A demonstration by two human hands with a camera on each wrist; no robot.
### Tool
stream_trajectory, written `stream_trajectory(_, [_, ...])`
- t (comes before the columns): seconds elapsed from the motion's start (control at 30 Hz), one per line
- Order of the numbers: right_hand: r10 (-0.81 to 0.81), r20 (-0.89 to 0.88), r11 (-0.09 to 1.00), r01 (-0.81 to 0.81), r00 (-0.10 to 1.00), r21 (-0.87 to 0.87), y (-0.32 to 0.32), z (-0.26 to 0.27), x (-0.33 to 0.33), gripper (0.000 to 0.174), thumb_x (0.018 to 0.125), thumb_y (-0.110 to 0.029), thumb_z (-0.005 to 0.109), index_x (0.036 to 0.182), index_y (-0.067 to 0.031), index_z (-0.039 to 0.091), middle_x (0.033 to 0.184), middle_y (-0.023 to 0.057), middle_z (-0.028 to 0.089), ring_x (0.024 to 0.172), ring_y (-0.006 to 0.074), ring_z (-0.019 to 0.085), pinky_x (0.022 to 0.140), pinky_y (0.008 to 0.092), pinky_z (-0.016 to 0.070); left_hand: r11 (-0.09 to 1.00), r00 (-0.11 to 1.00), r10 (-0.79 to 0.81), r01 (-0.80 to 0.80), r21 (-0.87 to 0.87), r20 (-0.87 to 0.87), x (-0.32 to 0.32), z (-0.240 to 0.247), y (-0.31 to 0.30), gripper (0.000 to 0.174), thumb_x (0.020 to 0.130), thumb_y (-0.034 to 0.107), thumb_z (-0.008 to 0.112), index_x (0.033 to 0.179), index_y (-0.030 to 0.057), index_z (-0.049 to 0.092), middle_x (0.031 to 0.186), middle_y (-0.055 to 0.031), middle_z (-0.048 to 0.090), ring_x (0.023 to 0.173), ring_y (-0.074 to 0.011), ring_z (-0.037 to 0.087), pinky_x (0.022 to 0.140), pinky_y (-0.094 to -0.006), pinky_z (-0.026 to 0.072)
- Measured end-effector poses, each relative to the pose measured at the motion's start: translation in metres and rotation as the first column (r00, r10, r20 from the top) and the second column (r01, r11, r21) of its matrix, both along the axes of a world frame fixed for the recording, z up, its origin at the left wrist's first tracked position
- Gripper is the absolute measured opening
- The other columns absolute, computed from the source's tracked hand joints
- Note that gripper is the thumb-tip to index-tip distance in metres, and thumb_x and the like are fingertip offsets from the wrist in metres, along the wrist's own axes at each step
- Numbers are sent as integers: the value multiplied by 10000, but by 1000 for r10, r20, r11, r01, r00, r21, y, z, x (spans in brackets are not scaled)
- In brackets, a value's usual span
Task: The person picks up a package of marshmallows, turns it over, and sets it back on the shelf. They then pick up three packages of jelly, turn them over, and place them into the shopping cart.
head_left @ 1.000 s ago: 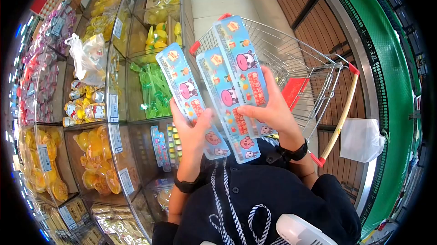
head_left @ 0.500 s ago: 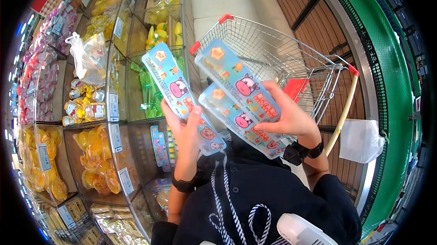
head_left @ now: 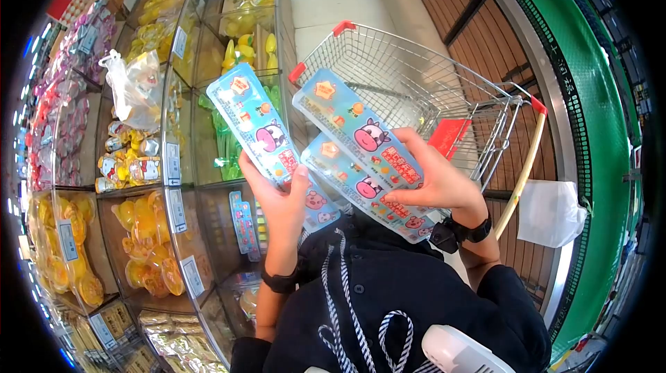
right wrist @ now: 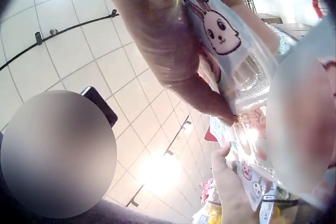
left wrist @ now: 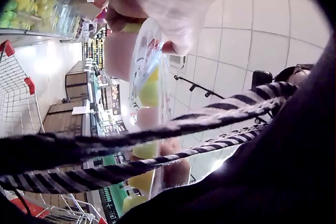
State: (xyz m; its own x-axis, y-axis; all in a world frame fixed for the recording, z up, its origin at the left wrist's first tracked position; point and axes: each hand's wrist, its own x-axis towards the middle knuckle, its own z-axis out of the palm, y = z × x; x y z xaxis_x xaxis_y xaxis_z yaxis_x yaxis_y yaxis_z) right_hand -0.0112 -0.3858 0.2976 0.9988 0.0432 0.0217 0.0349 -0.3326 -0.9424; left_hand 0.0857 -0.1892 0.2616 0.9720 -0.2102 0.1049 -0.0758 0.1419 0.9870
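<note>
In the head view my left hand (head_left: pixel 283 200) grips one long blue pack of jelly cups (head_left: pixel 239 99), printed with a pink-nosed cow, its thumb across the front. My right hand (head_left: pixel 440 182) holds two matching packs, thumb on the printed face. The upper pack (head_left: pixel 326 92) partly covers the lower pack (head_left: pixel 322 154), and both slant down to the right. From the side, the left wrist view shows pastel cups (left wrist: pixel 149 92) under the left pack's printed film. A rabbit print (right wrist: pixel 223 32) shows on a pack close to the right hand in the right wrist view.
A wire shopping cart (head_left: pixel 388 54) with a yellowish handle (head_left: pixel 517 189) stands ahead to the right. On the left are clear shelf bins with yellow packs (head_left: pixel 149 241), green packs (head_left: pixel 225 154) and similar blue packs (head_left: pixel 243 224). A white bag (head_left: pixel 551 213) hangs at right.
The right hand has moved lower and rightward, turning its two packs from nearly upright to a slant. The left hand's pack has shifted left and tilted more, leaving a wider gap between the hands.
</note>
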Motion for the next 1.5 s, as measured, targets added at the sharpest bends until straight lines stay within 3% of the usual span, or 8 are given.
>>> stream_trajectory(0.4, [-8,6,1000,8,1000,-2,2,0,1,668,644,-137,706,1205,-31,359,1089,119,497,1046,234,508,869,335,399,996,998,4,-10,88,69,0,-2,4,699,703,42,626,1254,4,197,1107,-99,403,922,-130,469,751,-250,425])
stream_trajectory(0.6, [-10,25,1000,10,1000,-26,2,0,0,667,648,-134,701,1207,-28,354,1100,124,494,1047,245,510,869,339,401,994,996,-30,21,109,78,2,-6,5,694,709,54,620,1256,4,196,1097,-98,407,909,-125,469,739,-248,427])
stream_trajectory(0.9, [-2,21,1000,2,1000,-17,2,2,1,661,661,-139,693,1212,-30,345,1105,131,493,1049,246,506,872,340,397,996,990,-81,83,-14,114,1,-3,2,590,771,9,527,1251,8,184,1056,-97,414,837,-107,481,695,-228,430])
stream_trajectory(1.2, [-21,44,1000,21,999,11,3,-2,2,664,659,-141,696,1212,-28,347,1109,129,482,1049,235,494,882,331,382,995,989,-96,95,14,115,0,0,1,568,780,26,523,1239,-7,191,1030,-104,441,857,-117,492,753,-247,425])
stream_trajectory(1.3, [-37,81,998,33,996,50,4,-5,3,665,656,-137,695,1212,-23,349,1114,130,474,1048,230,488,884,325,379,979,981,-168,154,137,95,0,-12,4,583,781,58,539,1241,-12,188,1039,-110,444,877,-118,489,776,-252,417])
stream_trajectory(1.4, [-44,92,999,41,995,32,5,-1,5,661,653,-132,692,1208,-16,352,1115,131,470,1049,227,488,884,322,379,994,978,-86,72,76,190,-4,-12,-6,599,778,82,553,1242,-16,186,1024,-105,447,836,-115,497,728,-242,432])
stream_trajectory(1.5, [-53,44,998,51,998,48,3,1,4,707,650,-114,721,1227,-7,326,1132,111,442,1076,173,426,911,304,342,992,988,-117,121,-30,100,-6,-1,-8,583,784,62,539,1244,-10,188,1015,-99,443,783,-113,502,668,-233,447])
